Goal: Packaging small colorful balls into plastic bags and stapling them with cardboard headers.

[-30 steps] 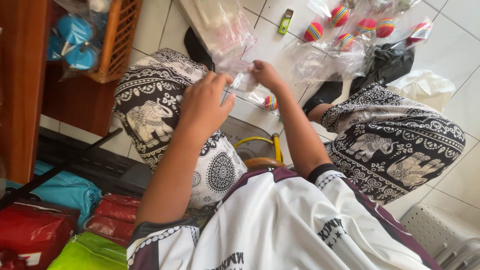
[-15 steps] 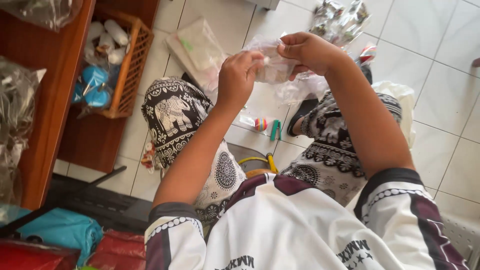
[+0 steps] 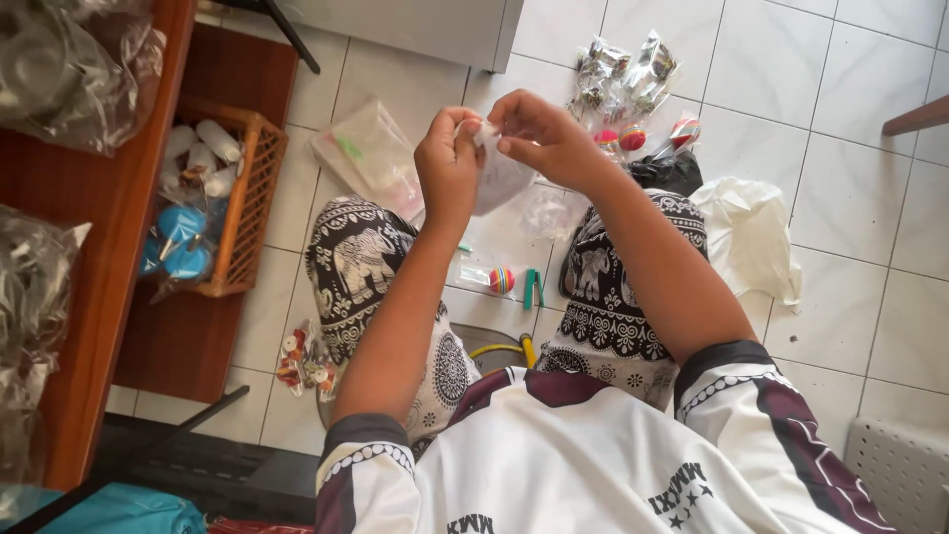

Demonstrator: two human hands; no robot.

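Both hands are raised in front of me over my knees. My left hand (image 3: 447,168) and my right hand (image 3: 539,136) pinch the top edge of a small clear plastic bag (image 3: 496,178), which hangs between them. What is inside the bag cannot be made out. On the white tiled floor (image 3: 840,148) below, a rainbow-striped ball in a clear bag (image 3: 501,281) lies between my legs, next to a small green object (image 3: 532,288).
Several bagged striped balls (image 3: 633,136) and shiny packets (image 3: 623,71) lie on the floor ahead. A stack of clear bags (image 3: 371,153) sits left. A wicker basket (image 3: 252,198) stands in a wooden shelf (image 3: 109,198). White cloth (image 3: 749,237) lies right.
The view has pulled back and tilted. Both hands moved closer together, still holding the clear bag, which now hangs smaller between the fingertips.
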